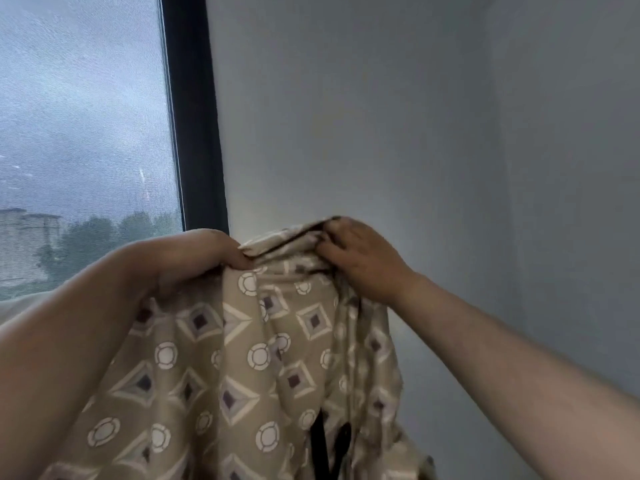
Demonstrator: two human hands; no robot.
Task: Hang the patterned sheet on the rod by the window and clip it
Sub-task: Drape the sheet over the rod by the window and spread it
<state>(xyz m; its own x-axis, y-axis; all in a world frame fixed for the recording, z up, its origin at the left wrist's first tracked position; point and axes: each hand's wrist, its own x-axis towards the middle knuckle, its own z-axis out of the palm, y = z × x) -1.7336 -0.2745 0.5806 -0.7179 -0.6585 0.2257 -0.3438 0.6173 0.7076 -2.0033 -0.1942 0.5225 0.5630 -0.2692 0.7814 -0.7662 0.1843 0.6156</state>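
With both hands gripping the sheet (242,358), left hand (194,258) at 9 o'clock, right hand (356,254) at 3, pull its top edge taut and level.

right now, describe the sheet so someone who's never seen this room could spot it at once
Find the dark window frame left of the pale wall. Just below its foot, the left hand and right hand grip the top fold of a hanging patterned sheet. It alone is tan, printed with white rings and diamonds.
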